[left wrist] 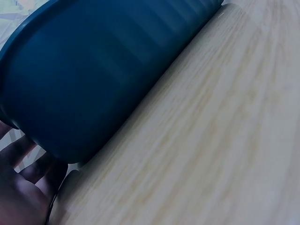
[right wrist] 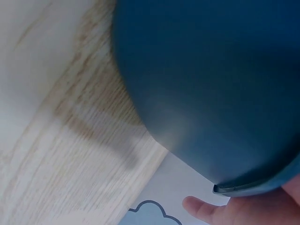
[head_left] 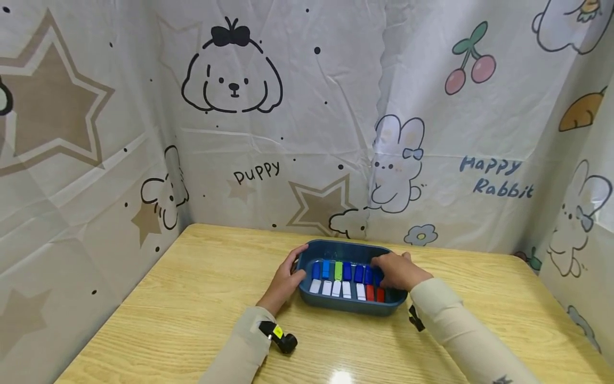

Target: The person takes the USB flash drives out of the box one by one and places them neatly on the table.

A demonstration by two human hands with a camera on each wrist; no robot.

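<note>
A dark blue plastic tub (head_left: 352, 305) holds two rows of small rectangular blocks whose kind I cannot make out. Its back row has dark blue blocks (head_left: 358, 273), a light blue block (head_left: 326, 269) and a green block (head_left: 338, 270). White blocks (head_left: 327, 288) and red blocks (head_left: 370, 293) form the front row. At the tub's left end, my left hand (head_left: 284, 282) rests against the outer wall with relaxed fingers, thumb by the rim. My right hand (head_left: 400, 272) reaches over the right rim, fingers above the rightmost blue block (head_left: 379, 278); whether they pinch it is hidden.
The tub stands on a wood-grain table (head_left: 201, 298), near its back edge. A printed cloth (head_left: 297, 122) with cartoon figures hangs behind and along the sides. Small black cameras are strapped to the left wrist (head_left: 278, 336) and the right wrist.
</note>
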